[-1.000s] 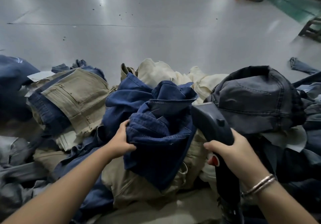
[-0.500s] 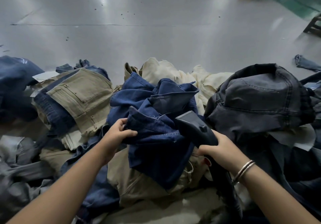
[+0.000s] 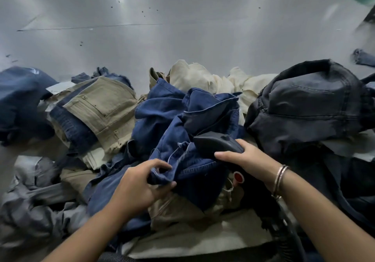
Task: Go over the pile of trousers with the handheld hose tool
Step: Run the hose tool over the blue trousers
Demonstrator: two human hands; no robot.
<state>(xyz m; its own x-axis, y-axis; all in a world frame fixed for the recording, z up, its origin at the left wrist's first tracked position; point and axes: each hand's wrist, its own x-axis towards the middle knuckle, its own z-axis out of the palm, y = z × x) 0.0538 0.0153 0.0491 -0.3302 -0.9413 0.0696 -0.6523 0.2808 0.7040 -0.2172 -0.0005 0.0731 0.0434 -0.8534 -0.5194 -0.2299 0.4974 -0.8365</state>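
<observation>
Left hand (image 3: 140, 182) pinches the blue trousers (image 3: 174, 123) at a hem edge; right hand (image 3: 246, 157) wraps the black hose tool (image 3: 217, 143), its nose touching them; bare grey bench (image 3: 182, 38) lies beyond the pile.

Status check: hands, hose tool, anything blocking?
Left hand pinching blue trousers. Right hand gripping hose tool, head on the blue fabric. Black trousers bunched beside the tool, not blocking.

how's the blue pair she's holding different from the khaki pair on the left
The blue trousers are dark denim blue; the khaki trousers are tan. The blue pair is crumpled and bunched, gripped by the left hand, with the hose tool in the right hand against it; the khaki pair lies flatter, untouched, back pocket facing up. Both rest in the same pile.
</observation>
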